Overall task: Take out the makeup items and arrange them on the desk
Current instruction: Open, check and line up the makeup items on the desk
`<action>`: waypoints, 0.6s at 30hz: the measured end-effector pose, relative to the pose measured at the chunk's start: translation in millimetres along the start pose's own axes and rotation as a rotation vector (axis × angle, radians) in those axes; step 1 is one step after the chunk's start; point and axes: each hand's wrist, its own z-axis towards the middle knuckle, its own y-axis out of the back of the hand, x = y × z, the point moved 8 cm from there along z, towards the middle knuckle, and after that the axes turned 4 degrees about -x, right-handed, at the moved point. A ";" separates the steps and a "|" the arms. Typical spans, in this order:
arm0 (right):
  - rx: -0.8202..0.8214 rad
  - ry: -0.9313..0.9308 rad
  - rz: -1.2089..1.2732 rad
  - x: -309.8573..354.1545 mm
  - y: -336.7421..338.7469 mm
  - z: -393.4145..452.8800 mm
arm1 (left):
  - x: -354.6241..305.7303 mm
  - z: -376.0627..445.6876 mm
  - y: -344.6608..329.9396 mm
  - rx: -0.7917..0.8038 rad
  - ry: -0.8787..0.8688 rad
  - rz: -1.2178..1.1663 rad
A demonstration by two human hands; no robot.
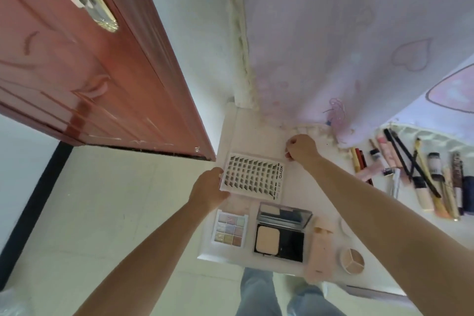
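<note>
The left hand (209,188) grips the flat clear box of black false lashes (254,176); the right hand (301,147) pinches its far corner. Lay it flat on the white desk (259,128) (2 hands help), square above the small pastel eyeshadow palette (230,229).

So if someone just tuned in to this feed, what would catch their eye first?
Probably the false-lash tray at the desk's left, held at its edges by the left hand and right hand. Next, the open powder compact nearer the person, and the row of pencils and tubes at right.
</note>
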 end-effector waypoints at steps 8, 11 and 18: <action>0.021 0.058 -0.151 11.1 -0.8 -10.9 | -2.3 -6.1 -5.4 0.000 0.007 0.084; 0.024 0.079 -0.262 11.7 -0.4 -16.2 | -1.6 -6.1 -5.4 0.007 0.046 0.059; 0.007 0.067 -0.249 10.6 -2.2 -17.6 | -5.2 -1.2 -1.1 0.018 0.083 -0.079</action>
